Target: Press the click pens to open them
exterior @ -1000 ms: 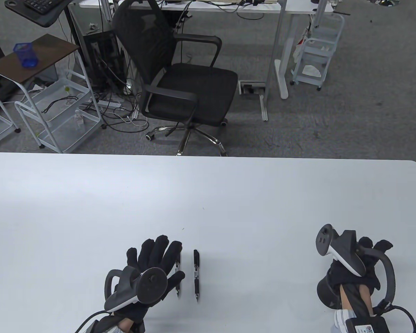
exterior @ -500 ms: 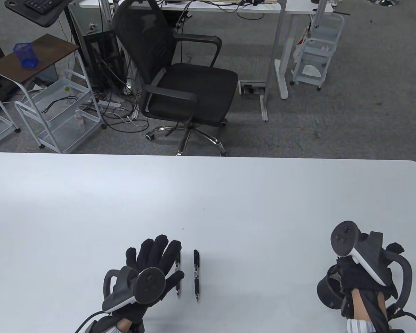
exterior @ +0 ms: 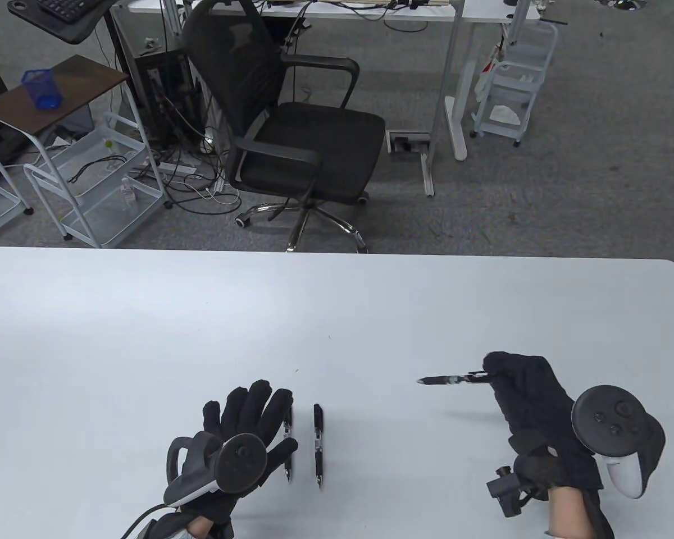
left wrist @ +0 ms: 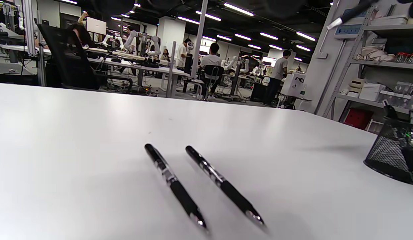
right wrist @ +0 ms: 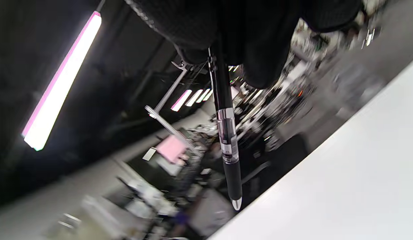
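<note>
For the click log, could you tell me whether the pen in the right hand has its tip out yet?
Cannot tell. The right hand holds the pen off the table; its silver cone is visible, but any point beyond it is too small to resolve.

Black office chair (exterior: 292, 129), grey carpet (exterior: 567, 185)

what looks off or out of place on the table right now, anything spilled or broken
Nothing stands out. Two pens lie side by side and parallel on the white table beside the left hand. The right hand holds a third pen level above the table. A mesh pen cup stands upright.
</note>
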